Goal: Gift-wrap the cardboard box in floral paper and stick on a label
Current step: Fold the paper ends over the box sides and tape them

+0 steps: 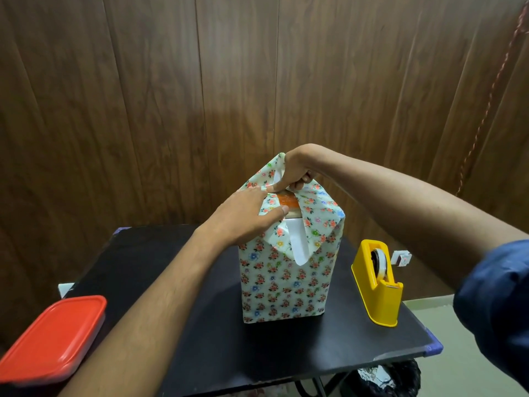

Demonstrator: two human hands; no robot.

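From the head camera, the cardboard box [286, 270] stood upright near the middle of the black table [177, 276], its sides already covered in floral paper [320, 222], while the top end was only partly folded and a strip of orange and bare box [287, 203] showed between the flaps. The left hand [246, 217] lay on the left flap at the top edge, fingers fairly straight and pressing the paper down, thumb along the front fold. The right hand [296, 170] reached over from behind and pinched the upright back flap between curled fingers and thumb, drawing it toward the opening. A triangular front flap hung down the near face, its white underside showing. A yellow tape dispenser [378, 282] sat on the table just right of the box, apart from it. A red-lidded container [54, 339] rested at the table's near left corner.
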